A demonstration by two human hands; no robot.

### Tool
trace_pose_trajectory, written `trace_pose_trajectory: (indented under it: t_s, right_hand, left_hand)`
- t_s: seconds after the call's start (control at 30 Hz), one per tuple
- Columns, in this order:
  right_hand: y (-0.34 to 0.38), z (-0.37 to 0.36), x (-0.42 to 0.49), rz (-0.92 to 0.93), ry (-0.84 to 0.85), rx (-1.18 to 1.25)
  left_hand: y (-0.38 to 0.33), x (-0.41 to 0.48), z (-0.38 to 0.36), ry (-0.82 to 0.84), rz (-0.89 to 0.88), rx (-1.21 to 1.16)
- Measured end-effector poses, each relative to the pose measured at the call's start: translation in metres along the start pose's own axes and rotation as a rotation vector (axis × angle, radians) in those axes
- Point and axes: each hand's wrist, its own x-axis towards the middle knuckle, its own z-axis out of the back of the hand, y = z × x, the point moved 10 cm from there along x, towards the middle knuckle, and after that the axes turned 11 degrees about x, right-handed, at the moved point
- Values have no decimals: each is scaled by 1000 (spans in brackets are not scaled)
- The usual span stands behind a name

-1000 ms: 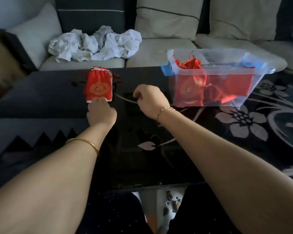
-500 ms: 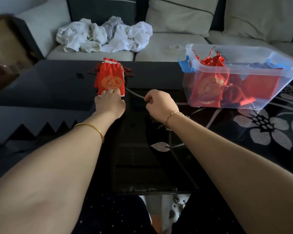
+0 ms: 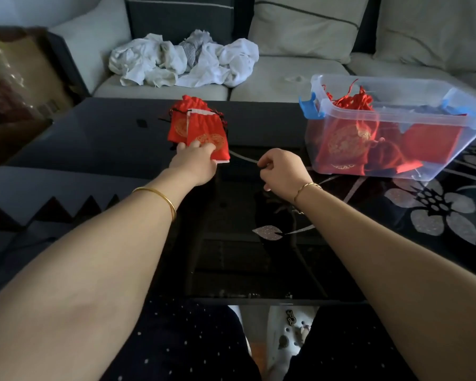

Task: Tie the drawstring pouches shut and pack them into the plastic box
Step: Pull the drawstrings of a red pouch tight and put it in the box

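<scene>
A small stack of red drawstring pouches with gold emblems lies on the dark glass table (image 3: 94, 138). My left hand (image 3: 194, 163) grips the near edge of the top pouch (image 3: 208, 136), which is skewed off the pouch beneath (image 3: 179, 125). My right hand (image 3: 282, 171) is closed in a loose fist just right of it, above the table; I cannot make out anything in it. The clear plastic box (image 3: 437, 166) with blue latches stands at the right and holds several red pouches (image 3: 344, 138) with gathered tops.
A light sofa (image 3: 294, 75) runs behind the table, with a heap of white cloth (image 3: 184, 61) on its seat. A brown bag (image 3: 17, 78) sits at the far left. The table's near edge is close to my dark dotted lap.
My left hand has slid the top pouch toward me and rightward, uncovering the pouch beneath. My right hand stayed closed beside it. The view shifted left, so the box sits farther right.
</scene>
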Motion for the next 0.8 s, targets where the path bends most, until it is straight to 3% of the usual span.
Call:
trace_pose_trajectory:
  t_s: [0.23, 0.37, 0.47, 0.8]
  right_hand:
    - [0, 6, -13, -57, 26, 86]
    - [-8, 2, -21, -128, 60, 188]
    - [-13, 1, -22, -150, 73, 223]
    - [-21, 4, -11, -129, 66, 228]
  left_hand:
    - [-25, -35, -4, 152, -123, -11]
    - [-17, -41, 28, -115, -73, -230]
    - [-1, -32, 37, -270, 27, -205]
    - [6, 5, 9, -148, 155, -134]
